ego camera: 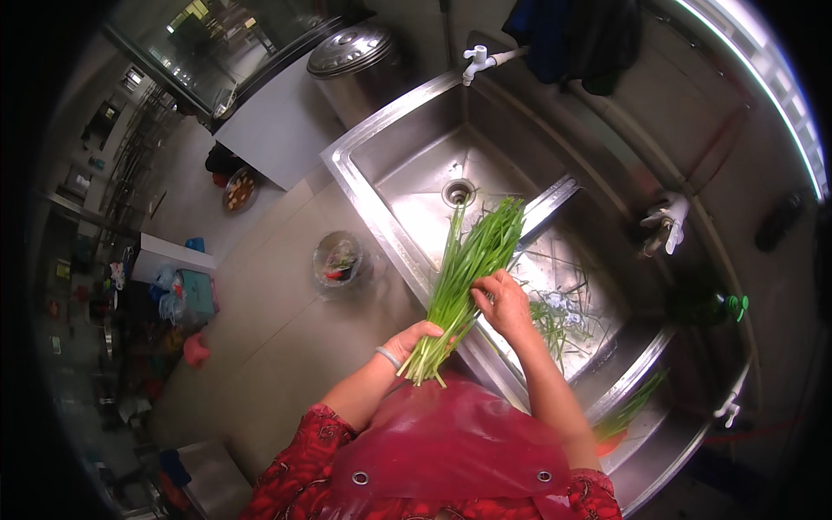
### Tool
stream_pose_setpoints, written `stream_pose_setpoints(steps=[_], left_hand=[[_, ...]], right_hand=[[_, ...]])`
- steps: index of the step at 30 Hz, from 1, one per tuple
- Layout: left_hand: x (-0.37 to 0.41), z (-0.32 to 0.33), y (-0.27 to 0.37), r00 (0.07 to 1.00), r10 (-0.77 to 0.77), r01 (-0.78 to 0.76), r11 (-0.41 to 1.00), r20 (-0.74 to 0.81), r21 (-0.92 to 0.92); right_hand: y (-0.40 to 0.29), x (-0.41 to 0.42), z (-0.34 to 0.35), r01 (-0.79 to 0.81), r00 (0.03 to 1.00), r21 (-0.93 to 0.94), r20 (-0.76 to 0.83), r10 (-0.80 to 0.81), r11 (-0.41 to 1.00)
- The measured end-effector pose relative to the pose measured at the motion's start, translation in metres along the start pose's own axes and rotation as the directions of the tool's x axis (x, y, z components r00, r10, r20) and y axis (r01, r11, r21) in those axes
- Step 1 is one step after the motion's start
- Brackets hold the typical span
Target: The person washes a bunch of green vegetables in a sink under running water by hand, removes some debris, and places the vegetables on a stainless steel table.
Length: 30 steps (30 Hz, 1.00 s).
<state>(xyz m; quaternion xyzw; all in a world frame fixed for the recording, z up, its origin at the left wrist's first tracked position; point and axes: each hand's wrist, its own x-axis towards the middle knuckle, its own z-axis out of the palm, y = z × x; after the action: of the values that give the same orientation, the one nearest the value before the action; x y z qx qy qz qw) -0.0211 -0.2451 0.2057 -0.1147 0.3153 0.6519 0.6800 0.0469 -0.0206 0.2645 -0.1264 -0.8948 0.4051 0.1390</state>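
Observation:
My left hand point(416, 338), with a pale bangle on its wrist, is closed around the lower stems of a bunch of long green leafy stalks point(471, 260), which look like garlic chives. The bunch slants up and right over the rim of a stainless steel sink point(383, 218). At the right side of the bunch is my right hand point(504, 302), thumb and fingertips bent against the leaves; whether they pinch a leaf is not clear. Loose green bits point(559, 325) lie in the middle basin beside a whitish-blue crumpled thing point(565, 305).
White taps point(478, 62) and a wrapped tap point(668, 221) stand over the basins. More green stalks point(630, 406) rest in an orange container point(612, 443) in the right basin. A lined waste bin point(338, 263) is on the floor, left of the sink. Behind stands a lidded steel pot point(354, 65).

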Motion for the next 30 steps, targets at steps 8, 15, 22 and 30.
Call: stream_pose_setpoints(steps=[8, 15, 22, 30], left_hand=[[-0.004, 0.012, -0.001, 1.0, -0.013, 0.013, 0.999, 0.006, -0.039], [0.001, 0.011, 0.001, 0.998, -0.057, 0.06, 0.996, 0.034, -0.063], [0.005, 0.009, 0.0, 0.999, -0.045, 0.045, 0.999, -0.017, 0.015], [0.004, 0.013, -0.005, 0.998, -0.06, 0.06, 0.996, 0.01, -0.069]], right_hand=[[0.016, -0.022, 0.009, -0.058, 0.998, -0.004, -0.003, 0.058, 0.998], [0.025, -0.004, 0.026, -0.518, 0.855, 0.345, 0.197, 0.479, 0.783], [0.03, -0.007, 0.021, -0.646, 0.754, 0.546, 0.35, 0.556, 0.532], [0.02, -0.041, 0.024, -0.453, 0.823, 0.838, 0.262, 0.504, 0.303]])
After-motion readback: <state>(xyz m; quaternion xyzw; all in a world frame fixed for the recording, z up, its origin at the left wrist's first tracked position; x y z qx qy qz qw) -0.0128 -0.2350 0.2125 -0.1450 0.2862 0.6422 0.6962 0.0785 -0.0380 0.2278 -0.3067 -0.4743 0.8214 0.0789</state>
